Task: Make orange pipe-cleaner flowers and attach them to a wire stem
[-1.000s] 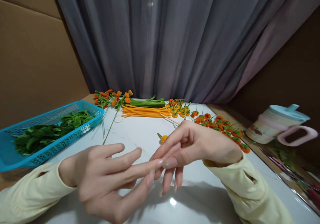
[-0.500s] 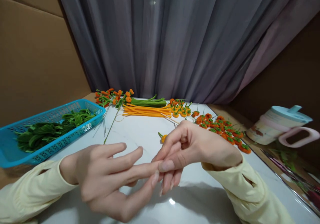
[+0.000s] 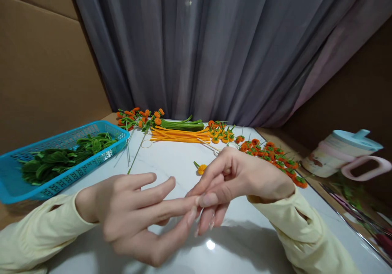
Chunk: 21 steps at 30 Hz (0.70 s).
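Note:
My left hand (image 3: 139, 214) and my right hand (image 3: 234, 184) meet fingertip to fingertip over the front of the white table. Thumb and index finger of my left hand are brought together, while its other fingers stay loosely bent. My right hand closes in a pinch right against the left index fingertip. Whatever lies between these fingertips is hidden or too small to make out. Just behind my right hand, a small yellow chenille flower head (image 3: 201, 168) with a green stem end lies on the table, partly covered by the fingers.
A blue basket (image 3: 92, 168) of green leaf pieces stands left. Orange chenille stems (image 3: 177, 135), green stems (image 3: 182, 125) and finished orange flowers (image 3: 157, 121) lie at the back. Orange flower heads (image 3: 269, 153) spread right, near a lidded cup (image 3: 333, 155).
My right hand has shifted very slightly, and more of the yellow flower head shows. Both hands keep the same fingertip contact.

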Available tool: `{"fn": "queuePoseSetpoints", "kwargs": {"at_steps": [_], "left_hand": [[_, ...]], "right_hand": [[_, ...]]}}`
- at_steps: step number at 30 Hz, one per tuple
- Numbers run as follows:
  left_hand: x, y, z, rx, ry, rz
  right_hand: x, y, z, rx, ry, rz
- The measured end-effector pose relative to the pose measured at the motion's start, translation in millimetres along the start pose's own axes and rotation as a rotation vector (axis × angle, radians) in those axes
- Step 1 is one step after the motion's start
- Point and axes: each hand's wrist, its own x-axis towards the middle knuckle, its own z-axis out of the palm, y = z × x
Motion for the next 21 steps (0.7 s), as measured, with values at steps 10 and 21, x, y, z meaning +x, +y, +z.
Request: {"fn": "queuePoseSetpoints", "kwargs": {"at_steps": [10, 21], "left_hand": [[-0.9, -3.6, 0.9, -0.105, -0.004, 0.03], [-0.7, -10.8, -1.0, -0.045, -0.058, 0.119]], "right_hand": [[-0.1, 5.8, 0.8, 0.031, -0.017, -0.016], [-0.3, 1.9, -0.4, 0.01, 0.019, -0.015]]}}
